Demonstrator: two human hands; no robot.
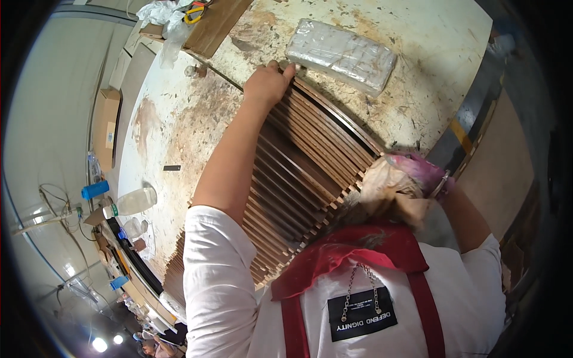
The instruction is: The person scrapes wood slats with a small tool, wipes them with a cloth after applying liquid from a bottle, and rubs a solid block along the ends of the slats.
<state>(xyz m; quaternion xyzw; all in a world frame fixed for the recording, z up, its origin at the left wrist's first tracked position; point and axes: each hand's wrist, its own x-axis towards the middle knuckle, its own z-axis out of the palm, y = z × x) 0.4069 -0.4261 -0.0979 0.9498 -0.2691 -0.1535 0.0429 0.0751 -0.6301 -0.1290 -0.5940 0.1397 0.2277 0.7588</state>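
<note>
Rows of brown wooden strips [322, 134] lie side by side across the table in front of me, some darker and some lighter. My left hand [267, 85] is at their far end, fingers and thumb closed around the end of a strip near the outer edge. At the near right end of the strips is my right hand [439, 179], bunched in a stained beige and purple rag [391, 182]. Motion blurs the rag's lower part, and it hides most of the fingers. A band circles the right wrist.
A block wrapped in clear plastic [343, 56] lies beyond the strips. At the far left, a cardboard box [218, 27] stands near plastic bags and yellow-handled scissors [194, 13]. A clear bottle [137, 201] lies left on the stained table [441, 53]. A person works in the lower left background.
</note>
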